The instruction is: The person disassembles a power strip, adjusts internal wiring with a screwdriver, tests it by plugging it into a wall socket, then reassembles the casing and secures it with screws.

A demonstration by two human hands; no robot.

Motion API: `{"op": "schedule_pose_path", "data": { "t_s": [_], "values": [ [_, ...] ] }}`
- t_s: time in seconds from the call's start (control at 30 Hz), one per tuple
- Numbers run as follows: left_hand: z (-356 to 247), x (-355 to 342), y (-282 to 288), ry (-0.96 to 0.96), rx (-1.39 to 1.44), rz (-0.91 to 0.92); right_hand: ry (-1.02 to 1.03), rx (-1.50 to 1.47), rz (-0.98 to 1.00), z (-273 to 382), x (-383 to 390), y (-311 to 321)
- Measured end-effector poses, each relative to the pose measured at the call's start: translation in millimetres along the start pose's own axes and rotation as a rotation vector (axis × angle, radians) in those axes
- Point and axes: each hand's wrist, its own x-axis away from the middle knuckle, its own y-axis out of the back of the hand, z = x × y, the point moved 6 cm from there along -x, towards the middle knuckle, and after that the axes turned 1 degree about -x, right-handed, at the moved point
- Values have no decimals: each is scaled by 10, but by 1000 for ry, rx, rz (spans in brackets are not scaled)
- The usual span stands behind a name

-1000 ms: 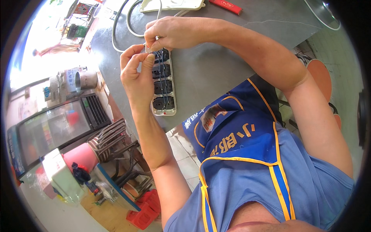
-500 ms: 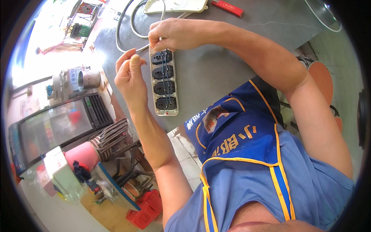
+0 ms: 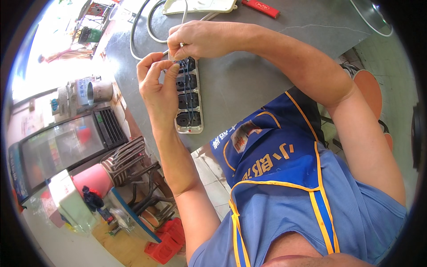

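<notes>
An opened power strip (image 3: 189, 116) lies lengthwise on the grey table, showing black socket blocks joined by dark wires. Over its far end, my right hand (image 3: 195, 40) is closed in a pinch on something too small to make out. My left hand (image 3: 158, 86) reaches that same end from the left, thumb and forefinger pinched close to the wires; what they hold is hidden. A pale cable (image 3: 151, 31) loops beyond my hands.
The grey table (image 3: 235, 80) carries a white plastic cover (image 3: 200, 5) and a red item (image 3: 260, 7) at the back. Round orange stools (image 3: 367, 91) stand right. Leftward are a glass-door cabinet (image 3: 64, 144), stacked stools (image 3: 122, 162) and red plastic pieces (image 3: 164, 240).
About half a second ago my left hand was drawn back leftward from the strip; now it is back at the far end. My right hand has shifted slightly left, still pinched.
</notes>
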Motion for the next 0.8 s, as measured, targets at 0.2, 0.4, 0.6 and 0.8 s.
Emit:
{"op": "schedule_pose_path", "data": {
  "t_s": [0.2, 0.4, 0.6, 0.8],
  "values": [
    [143, 20, -9, 72, 143, -10, -12, 5, -5, 38, 4, -11],
    [150, 18, -44, 205, 424, 24, -12, 13, 11, 62, 8, 14],
    [180, 5, 14, 224, 310, -11, -10, 11, 26, 57, -5, 23],
    [128, -8, 205, 17, 101, -28, 43, 34, -13, -7, -16, 17]
  ]
}}
